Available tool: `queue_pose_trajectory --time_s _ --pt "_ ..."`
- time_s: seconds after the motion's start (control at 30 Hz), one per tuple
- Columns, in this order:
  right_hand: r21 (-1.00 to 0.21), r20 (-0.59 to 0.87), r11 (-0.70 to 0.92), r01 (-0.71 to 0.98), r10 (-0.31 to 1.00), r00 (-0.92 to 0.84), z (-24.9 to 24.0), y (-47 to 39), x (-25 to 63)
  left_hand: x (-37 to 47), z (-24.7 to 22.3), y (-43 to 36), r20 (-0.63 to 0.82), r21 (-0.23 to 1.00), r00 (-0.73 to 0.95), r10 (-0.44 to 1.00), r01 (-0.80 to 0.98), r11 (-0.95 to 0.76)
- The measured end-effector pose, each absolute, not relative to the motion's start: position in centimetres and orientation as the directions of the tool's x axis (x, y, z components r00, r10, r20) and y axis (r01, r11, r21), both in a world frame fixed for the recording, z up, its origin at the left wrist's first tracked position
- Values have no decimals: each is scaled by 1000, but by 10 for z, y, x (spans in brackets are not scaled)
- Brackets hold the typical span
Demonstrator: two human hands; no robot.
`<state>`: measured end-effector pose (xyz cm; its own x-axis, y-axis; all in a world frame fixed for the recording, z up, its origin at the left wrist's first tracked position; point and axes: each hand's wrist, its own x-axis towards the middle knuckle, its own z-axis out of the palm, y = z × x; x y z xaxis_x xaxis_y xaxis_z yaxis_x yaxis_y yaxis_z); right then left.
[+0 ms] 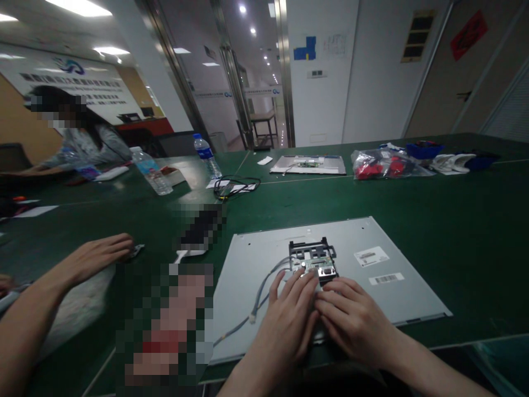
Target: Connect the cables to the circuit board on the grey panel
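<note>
A flat grey metal panel (pixel 397 298) lies on the green table in front of me. Near its middle a black bracket (pixel 312 246) frames a small green circuit board (pixel 309 266) with metal connectors. Grey cables (pixel 259 292) run from the board to the panel's left edge. My left hand (pixel 291 309) rests over the lower left of the bracket, fingers bent. My right hand (pixel 351 314) lies close against it, at the bracket's lower right, fingers curled. Both sets of fingertips meet around something pale, mostly hidden beneath them.
Another person's hand (pixel 99 253) reaches in at the left by a small metal piece (pixel 137 251). Beyond are bottles (pixel 152 173), a black cable coil (pixel 236 187), a second panel (pixel 285 164) and a bag with red items (pixel 386 165). Someone sits far left.
</note>
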<state>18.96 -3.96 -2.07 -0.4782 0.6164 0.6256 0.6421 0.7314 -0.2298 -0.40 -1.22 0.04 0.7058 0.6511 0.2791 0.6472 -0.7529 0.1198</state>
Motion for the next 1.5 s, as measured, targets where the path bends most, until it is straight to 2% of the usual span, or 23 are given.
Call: queue_pose_trajectory --time_s 0.2,0.43,0.57,0.83,1.17,1.5 --pt "-223 635 726 650 614 -469 -19 -40 189 -4 7 -14 345 229 647 680 645 -729" --pt "-236 633 723 650 621 -462 -20 -40 190 -25 15 -2 362 250 568 739 705 -664" --pt "-239 631 726 644 621 -466 -23 -40 191 -42 20 7 301 233 571 764 732 -640" --pt "-236 631 722 651 623 -462 -23 -40 191 -48 24 13 190 138 662 725 713 -688" --pt "-247 624 719 650 631 -461 -25 -39 191 -47 18 17 200 120 678 707 699 -705" --pt "-258 624 724 640 630 -462 -24 -40 191 -47 15 19 182 172 666 723 703 -690"
